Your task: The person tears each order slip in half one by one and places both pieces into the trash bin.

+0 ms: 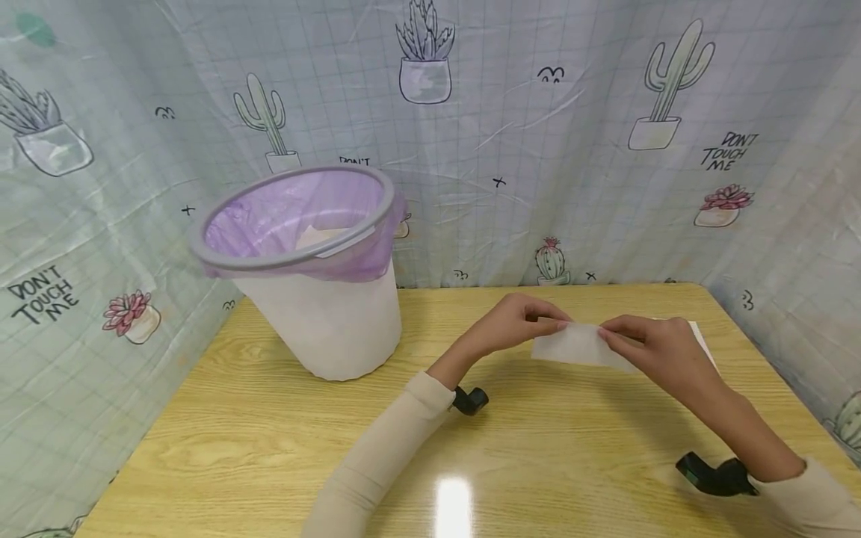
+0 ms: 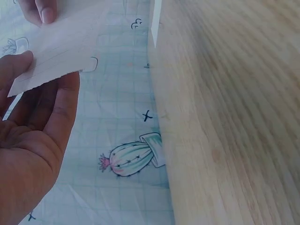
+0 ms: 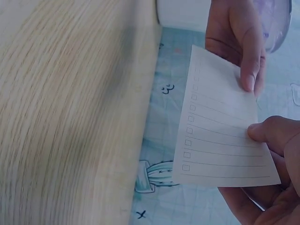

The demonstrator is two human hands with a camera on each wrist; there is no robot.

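A small sheet of paper (image 1: 572,347), printed with lines and a column of checkboxes, is held above the table between both hands. My left hand (image 1: 514,323) pinches its top edge with thumb and fingers; the left wrist view shows that thumb (image 2: 22,65) on the sheet's face. The right hand (image 1: 662,347) pinches the same edge farther right, thumb (image 3: 265,133) lying over the ruled lines in the right wrist view. One short edge of the paper looks slightly ragged in the left wrist view.
A white bin (image 1: 336,321) with a grey rim and purple liner stands at the table's back left, paper visible inside. Behind the right hand, more white paper (image 1: 703,345) lies on the wooden table (image 1: 222,441). A cactus-print curtain (image 1: 484,149) hangs behind.
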